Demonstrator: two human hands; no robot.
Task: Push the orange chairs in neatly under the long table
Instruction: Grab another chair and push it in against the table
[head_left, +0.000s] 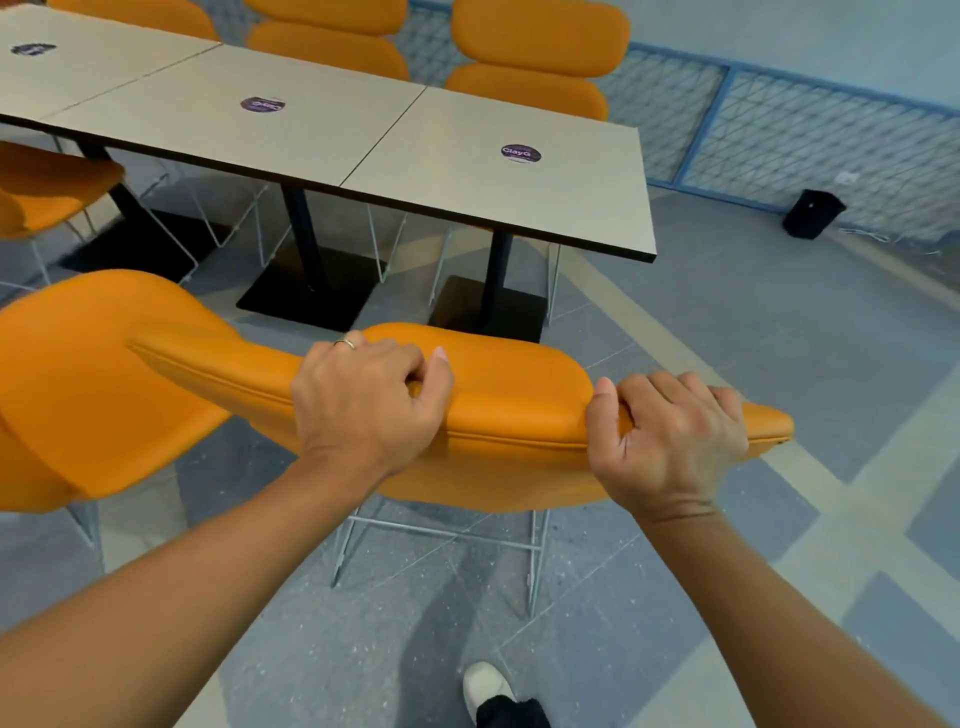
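Head view, single frame.

- Left grip (363, 405): fingers curled over the top edge of the orange padded chair back (509, 395), thumb on the near face. Thin ring (345, 343) on one finger.
- Right grip (670, 441): clamps the same back nearer its 3 o'clock end, fingers wrapped over the top, thumb toward the person.
- Both forearms are extended forward.
- Held chair: at frame centre on the near side of the long beige table with dark edge (415, 171), its back toward the person. It stands apart from the table edge, not under it. White wire legs (441, 530) sit on the grey tiled floor (727, 338).
- Second orange chair (104, 374) at 9 o'clock, just beside the held one; contact cannot be told.
- Third orange chair (47, 192) at 10 o'clock, seat partly under the table.
- Orange two-cushion chair backs (535, 52) at 12 o'clock, along the table's far side.
- Table top carries round purple stickers (521, 153).
- Black bin (813, 213) at 2 o'clock, against the blue mesh fence (779, 119).
- White shoe (485, 686) at 6 o'clock.
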